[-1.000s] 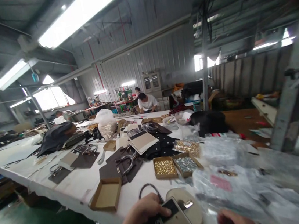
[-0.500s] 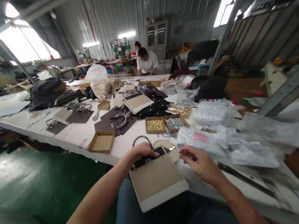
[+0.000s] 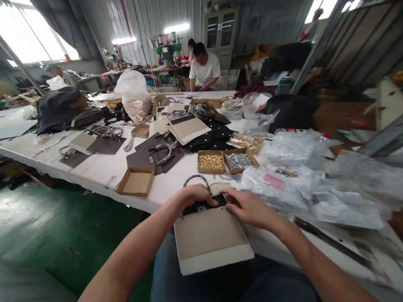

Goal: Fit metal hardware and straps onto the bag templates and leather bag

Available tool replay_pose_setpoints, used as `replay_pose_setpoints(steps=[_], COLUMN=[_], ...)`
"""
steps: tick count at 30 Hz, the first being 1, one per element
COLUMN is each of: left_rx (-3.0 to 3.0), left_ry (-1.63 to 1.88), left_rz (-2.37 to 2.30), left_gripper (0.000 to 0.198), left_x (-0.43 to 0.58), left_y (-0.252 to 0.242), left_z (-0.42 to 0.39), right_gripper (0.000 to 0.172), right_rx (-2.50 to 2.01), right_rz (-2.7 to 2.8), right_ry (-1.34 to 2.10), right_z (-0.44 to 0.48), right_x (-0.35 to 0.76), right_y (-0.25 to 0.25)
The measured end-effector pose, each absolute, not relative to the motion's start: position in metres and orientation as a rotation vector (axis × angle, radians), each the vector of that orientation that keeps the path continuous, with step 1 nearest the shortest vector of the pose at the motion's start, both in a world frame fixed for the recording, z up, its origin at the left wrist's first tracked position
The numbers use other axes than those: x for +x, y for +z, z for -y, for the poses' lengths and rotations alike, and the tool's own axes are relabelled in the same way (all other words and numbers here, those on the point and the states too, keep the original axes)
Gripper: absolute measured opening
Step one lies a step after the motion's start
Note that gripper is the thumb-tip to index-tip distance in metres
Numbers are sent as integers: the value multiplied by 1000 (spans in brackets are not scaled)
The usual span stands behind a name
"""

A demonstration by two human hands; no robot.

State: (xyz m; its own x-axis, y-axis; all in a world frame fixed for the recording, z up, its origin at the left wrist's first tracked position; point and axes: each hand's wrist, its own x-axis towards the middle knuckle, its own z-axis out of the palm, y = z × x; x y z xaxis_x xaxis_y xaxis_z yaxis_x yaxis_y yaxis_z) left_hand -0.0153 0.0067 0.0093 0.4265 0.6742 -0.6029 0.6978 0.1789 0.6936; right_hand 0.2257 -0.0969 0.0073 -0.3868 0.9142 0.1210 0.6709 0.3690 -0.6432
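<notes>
A beige panel with a pale lower border and a dark top strip, looking like a handbag piece (image 3: 210, 234), rests over my lap at the table edge. From its top rises a curved dark handle (image 3: 194, 176). My left hand (image 3: 197, 196) grips the panel's dark top strip, thumb lying on the strip. At the top right corner is my right hand (image 3: 249, 207), fingers bent and closed against the edge; whatever lies between its fingertips is hidden. Part of a pale round piece (image 3: 221, 186) shows just behind the panel.
Beyond the panel stand a box of gold-coloured hardware (image 3: 210, 162), a box of silver-coloured hardware (image 3: 239, 160) and a shallow cardboard box (image 3: 136, 181). Clear plastic bags (image 3: 297, 190) lie on the right. Dark panels with handles (image 3: 155, 155) are further back. A co-worker (image 3: 205, 68) sits across the table.
My right hand has moved left onto the panel's top right corner, where before it was apart from it. The panel has turned slightly to sit straighter. My left hand keeps its hold.
</notes>
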Motion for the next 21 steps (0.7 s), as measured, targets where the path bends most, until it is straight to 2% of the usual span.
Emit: replay_pose_setpoints(steps=[14, 18, 21], left_rx=[1133, 1112, 1117], left_ry=[-46, -29, 50], left_rz=[-1157, -1104, -1043], left_gripper=[37, 38, 30], left_x=[-17, -19, -23], left_y=[-7, -11, -15], left_z=[-16, -17, -16], right_gripper=[28, 28, 30], right_rx=[-1259, -1208, -1196], right_rz=[2245, 2235, 2226], right_ry=[640, 582, 553], right_z=[88, 92, 94], right_x=[219, 218, 216], right_y=[-8, -18, -25])
